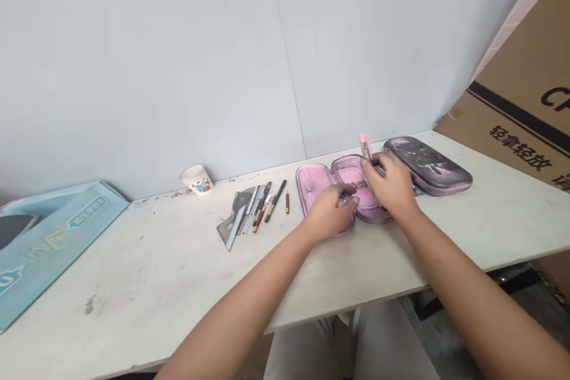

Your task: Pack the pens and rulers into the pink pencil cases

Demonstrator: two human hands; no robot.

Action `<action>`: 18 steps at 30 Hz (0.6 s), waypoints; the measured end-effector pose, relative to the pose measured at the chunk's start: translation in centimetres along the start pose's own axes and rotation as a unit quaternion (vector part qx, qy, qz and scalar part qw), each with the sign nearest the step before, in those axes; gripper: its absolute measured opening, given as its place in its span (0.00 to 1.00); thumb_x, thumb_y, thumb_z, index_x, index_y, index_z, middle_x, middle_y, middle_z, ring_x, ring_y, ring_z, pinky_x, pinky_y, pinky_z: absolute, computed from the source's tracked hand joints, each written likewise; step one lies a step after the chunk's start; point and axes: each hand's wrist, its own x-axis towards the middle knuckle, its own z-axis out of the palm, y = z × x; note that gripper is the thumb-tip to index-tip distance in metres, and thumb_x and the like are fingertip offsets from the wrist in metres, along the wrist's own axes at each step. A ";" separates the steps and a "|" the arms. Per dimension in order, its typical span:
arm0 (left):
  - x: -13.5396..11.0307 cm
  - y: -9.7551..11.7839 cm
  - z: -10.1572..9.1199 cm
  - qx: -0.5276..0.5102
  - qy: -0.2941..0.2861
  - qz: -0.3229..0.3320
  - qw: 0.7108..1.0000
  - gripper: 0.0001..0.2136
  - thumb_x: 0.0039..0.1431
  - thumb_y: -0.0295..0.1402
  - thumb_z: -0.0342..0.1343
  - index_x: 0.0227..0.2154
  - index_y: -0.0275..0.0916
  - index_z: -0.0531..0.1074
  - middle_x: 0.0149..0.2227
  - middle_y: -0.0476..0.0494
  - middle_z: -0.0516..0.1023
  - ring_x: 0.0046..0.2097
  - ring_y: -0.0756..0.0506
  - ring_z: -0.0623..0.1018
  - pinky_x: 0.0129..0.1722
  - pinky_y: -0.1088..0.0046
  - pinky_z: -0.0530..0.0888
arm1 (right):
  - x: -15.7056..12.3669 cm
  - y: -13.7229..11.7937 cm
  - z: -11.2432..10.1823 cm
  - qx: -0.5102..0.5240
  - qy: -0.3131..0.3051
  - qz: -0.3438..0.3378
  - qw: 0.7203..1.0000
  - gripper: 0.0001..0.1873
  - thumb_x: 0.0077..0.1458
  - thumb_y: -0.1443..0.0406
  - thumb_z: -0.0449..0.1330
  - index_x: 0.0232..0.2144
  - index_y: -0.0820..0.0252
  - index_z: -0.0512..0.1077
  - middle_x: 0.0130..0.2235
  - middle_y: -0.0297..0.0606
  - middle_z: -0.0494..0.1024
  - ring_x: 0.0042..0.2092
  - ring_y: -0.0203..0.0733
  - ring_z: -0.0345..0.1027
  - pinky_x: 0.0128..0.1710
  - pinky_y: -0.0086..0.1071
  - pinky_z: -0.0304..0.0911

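Note:
An unzipped pink pencil case (314, 181) lies spread on the table, with dark elastic loops inside its right half. My left hand (332, 211) rests over the case's left half, thumb and forefinger curved and apart, with nothing visible between them. Above the right half, my right hand (392, 181) pinches a slim pink-topped stick (365, 146), held upright; its lower end is hidden by the fingers. A dark, closed pencil case (427, 165) sits just beyond the right hand.
Left of the pink case lie a short red pencil (287, 202), a dark pen (275, 200), and overlapping rulers with a grey set square (226, 229). A paper cup (196, 180) stands by the wall. A blue box (66, 237) is far left; a large carton (512, 95) is at right.

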 end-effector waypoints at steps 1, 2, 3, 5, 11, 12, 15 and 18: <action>0.5 0.2 0.9 0.047 -0.008 0.010 0.999 0.16 0.56 0.36 0.48 0.45 0.36 0.68 0.47 0.38 0.72 0.49 0.43 0.70 0.51 0.66 0.65 | 0.0 1.4 -0.3 -0.039 0.006 0.012 0.999 0.14 0.54 0.57 0.50 0.29 0.60 0.69 0.33 0.42 0.72 0.38 0.45 0.64 0.40 0.36 0.57; 0.9 0.4 1.8 0.091 -0.013 0.018 0.996 0.17 0.56 0.37 0.48 0.47 0.36 0.67 0.48 0.38 0.71 0.51 0.42 0.69 0.52 0.64 0.65 | 0.0 2.7 -0.5 -0.076 0.003 0.026 0.997 0.15 0.54 0.57 0.49 0.29 0.61 0.69 0.33 0.43 0.72 0.39 0.46 0.64 0.40 0.36 0.57; 1.4 0.6 2.6 0.132 -0.016 0.023 0.991 0.18 0.56 0.38 0.48 0.48 0.36 0.65 0.49 0.37 0.70 0.52 0.41 0.68 0.52 0.63 0.64 | -0.1 3.7 -0.5 -0.111 -0.012 0.038 0.993 0.16 0.54 0.57 0.49 0.30 0.62 0.69 0.34 0.45 0.72 0.39 0.47 0.64 0.40 0.37 0.57; 2.3 0.7 3.9 0.202 -0.017 0.022 0.979 0.21 0.56 0.40 0.47 0.51 0.37 0.62 0.50 0.36 0.68 0.52 0.38 0.67 0.51 0.59 0.64 | -0.3 4.9 -0.4 -0.175 -0.054 0.054 0.981 0.18 0.55 0.56 0.48 0.31 0.64 0.70 0.36 0.48 0.72 0.41 0.50 0.64 0.40 0.38 0.56; 4.2 0.4 5.4 0.291 -0.025 -0.003 0.957 0.25 0.54 0.40 0.48 0.54 0.35 0.58 0.50 0.34 0.66 0.51 0.35 0.67 0.50 0.55 0.63 | -0.9 4.5 0.1 -0.263 -0.156 0.061 0.950 0.19 0.55 0.58 0.48 0.37 0.68 0.70 0.41 0.53 0.71 0.45 0.54 0.62 0.40 0.41 0.56; 4.2 0.2 5.4 0.288 -0.024 -0.003 0.957 0.25 0.54 0.40 0.48 0.54 0.35 0.59 0.49 0.34 0.66 0.50 0.36 0.67 0.50 0.56 0.64 | -0.9 4.4 0.1 -0.265 -0.159 0.065 0.949 0.19 0.54 0.58 0.49 0.38 0.68 0.70 0.41 0.54 0.71 0.45 0.55 0.62 0.40 0.41 0.56; 4.1 -0.1 5.1 0.265 -0.017 0.007 0.964 0.24 0.54 0.41 0.48 0.53 0.35 0.60 0.49 0.35 0.66 0.51 0.38 0.67 0.51 0.58 0.64 | -1.0 4.5 0.0 -0.261 -0.154 0.068 0.951 0.20 0.54 0.57 0.50 0.39 0.68 0.69 0.41 0.54 0.71 0.45 0.54 0.62 0.39 0.40 0.56; 3.6 -0.4 4.2 0.221 0.004 0.010 0.975 0.22 0.55 0.41 0.48 0.51 0.36 0.62 0.50 0.36 0.67 0.52 0.40 0.67 0.52 0.61 0.64 | -1.3 4.8 0.1 -0.255 -0.132 0.054 0.956 0.19 0.54 0.57 0.49 0.38 0.66 0.69 0.40 0.52 0.71 0.44 0.53 0.62 0.39 0.39 0.56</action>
